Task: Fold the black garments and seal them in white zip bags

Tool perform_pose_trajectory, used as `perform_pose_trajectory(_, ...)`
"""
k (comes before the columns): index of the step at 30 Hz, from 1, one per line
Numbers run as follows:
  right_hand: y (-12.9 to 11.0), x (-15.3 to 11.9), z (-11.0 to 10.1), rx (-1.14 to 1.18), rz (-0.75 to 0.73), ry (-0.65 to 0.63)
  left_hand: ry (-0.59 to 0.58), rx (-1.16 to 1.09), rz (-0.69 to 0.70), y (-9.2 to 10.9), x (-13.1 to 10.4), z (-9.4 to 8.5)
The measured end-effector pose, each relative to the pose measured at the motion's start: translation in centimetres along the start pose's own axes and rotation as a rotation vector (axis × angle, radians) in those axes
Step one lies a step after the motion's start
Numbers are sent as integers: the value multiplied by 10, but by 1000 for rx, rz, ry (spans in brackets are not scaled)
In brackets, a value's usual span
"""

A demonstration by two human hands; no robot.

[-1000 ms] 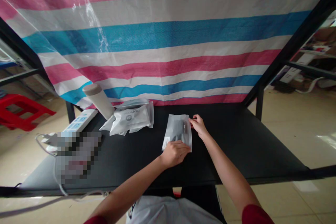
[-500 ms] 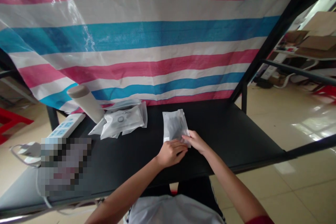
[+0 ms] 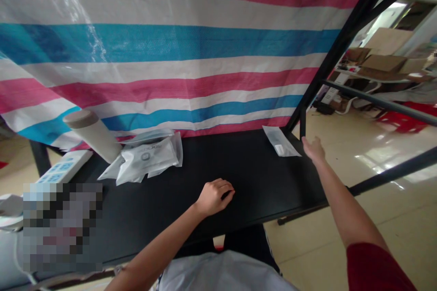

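One bag [image 3: 282, 142] lies beside right hand [image 3: 314, 149], fingers apart; placing seems done. Left hand [image 3: 214, 197] curled, cannot tell if fingers meet; next grasp needs spreading.

Makeshift workshop or storeroom corner, indoors; exact type can't tell. Striped woven-plastic tarpaulin [image 3: 191, 72] hung as backdrop on a black metal frame [image 3: 348, 38], plain black tabletop [image 3: 221, 154] below, multi-socket power strip [image 3: 70, 163] on it at left. Background right: open cardboard boxes [image 3: 384, 62] on a cluttered table, red plastic furniture [image 3: 403, 117], blurred. Glossy beige tile floor [image 3: 385, 232] reflects window light.
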State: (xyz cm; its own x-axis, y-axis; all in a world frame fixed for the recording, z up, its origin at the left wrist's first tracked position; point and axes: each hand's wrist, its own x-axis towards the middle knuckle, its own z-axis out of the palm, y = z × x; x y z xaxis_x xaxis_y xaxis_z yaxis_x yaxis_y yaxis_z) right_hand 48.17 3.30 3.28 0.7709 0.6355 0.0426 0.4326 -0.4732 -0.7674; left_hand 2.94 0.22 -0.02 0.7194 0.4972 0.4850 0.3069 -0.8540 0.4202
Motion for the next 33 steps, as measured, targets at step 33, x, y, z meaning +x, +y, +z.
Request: perform_pose_trajectory(33,25,51,59,-799,-492,-345,341,885,-842,-137,-23,-186)
